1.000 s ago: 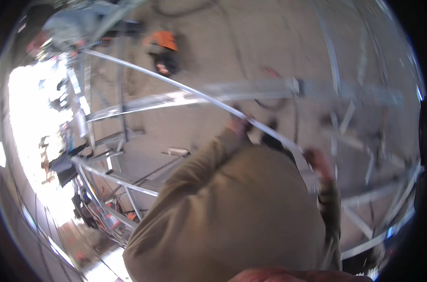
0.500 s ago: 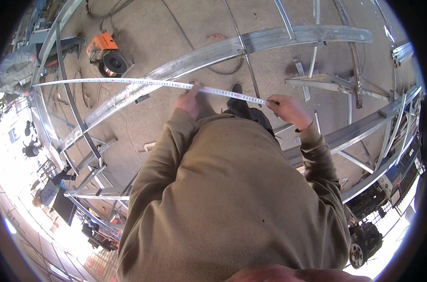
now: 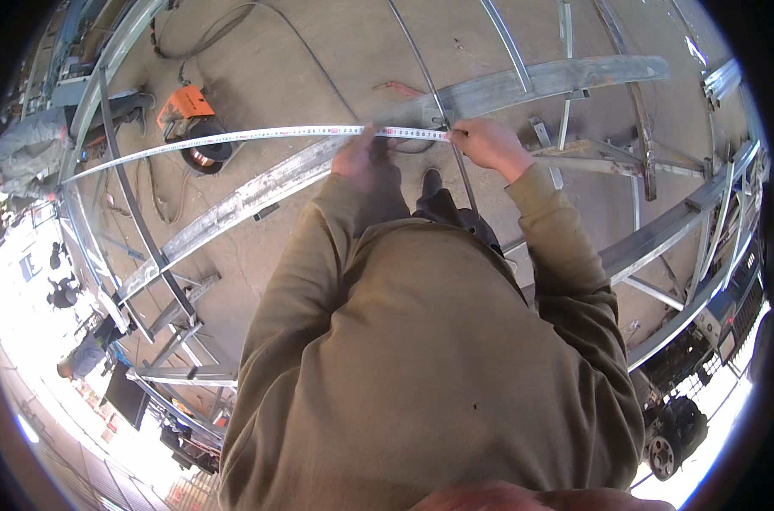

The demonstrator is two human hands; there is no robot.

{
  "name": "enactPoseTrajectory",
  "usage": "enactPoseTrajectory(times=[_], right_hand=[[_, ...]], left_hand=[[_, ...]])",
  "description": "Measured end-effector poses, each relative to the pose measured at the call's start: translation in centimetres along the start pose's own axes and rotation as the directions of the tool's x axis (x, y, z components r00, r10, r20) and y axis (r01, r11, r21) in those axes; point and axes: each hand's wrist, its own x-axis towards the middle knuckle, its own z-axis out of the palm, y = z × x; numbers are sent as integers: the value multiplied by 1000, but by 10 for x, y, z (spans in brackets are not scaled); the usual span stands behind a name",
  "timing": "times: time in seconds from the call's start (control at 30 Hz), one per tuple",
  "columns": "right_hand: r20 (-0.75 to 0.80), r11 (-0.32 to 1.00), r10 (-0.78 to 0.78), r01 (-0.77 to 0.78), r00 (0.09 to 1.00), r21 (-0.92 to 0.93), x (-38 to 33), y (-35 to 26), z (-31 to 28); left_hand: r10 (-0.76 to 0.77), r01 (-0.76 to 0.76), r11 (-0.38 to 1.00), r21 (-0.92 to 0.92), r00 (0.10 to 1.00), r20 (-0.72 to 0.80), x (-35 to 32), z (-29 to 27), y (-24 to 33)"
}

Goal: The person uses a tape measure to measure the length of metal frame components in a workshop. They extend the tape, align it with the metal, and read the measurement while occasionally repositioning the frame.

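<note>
A white measuring tape (image 3: 293, 131) with black and red marks stretches across the view, in a slight curve, from the far left to my hands. My right hand (image 3: 492, 148) is closed around its near end; the fingers hide what lies inside the grip. Further along the blade, my left hand (image 3: 354, 159) is slightly blurred, with its thumb against the tape and the fingers below it. Under the tape runs a long grey steel beam (image 3: 293, 170). At the far left, a person in grey (image 3: 27, 146) bends near the tape's other end.
An orange machine with a wire spool (image 3: 187, 109) stands on the concrete floor. A thin dark rod (image 3: 420, 60) crosses the beam near my right hand. Welded steel frames (image 3: 659, 238) lie to the right, others (image 3: 178, 311) to the left. Cables (image 3: 297, 38) trail across the floor.
Both hands have moved away from my body, carrying the tape up over the beam. My right hand has also come leftward, closer to the left one.
</note>
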Motion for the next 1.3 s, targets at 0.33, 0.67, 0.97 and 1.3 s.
enactPoseTrajectory(times=[0.33, 0.67, 0.97, 1.3], right_hand=[[12, 988, 116, -114, 993, -103, 22, 1, 4], [20, 974, 156, -150, 988, -172, 28, 0, -1], [33, 974, 168, -160, 985, -163, 29, -1, -4], [42, 976, 140, -131, 989, -172, 30, 3, -3]], left_hand=[[-67, 63, 996, -64, 996, -57, 23, -9, -1], [-89, 95, 994, 54, 991, -97, 23, -6, 3], [-72, 79, 993, 85, 994, -80, 19, -3, 3], [-63, 70, 993, 97, 995, -78, 13, 3, 7]])
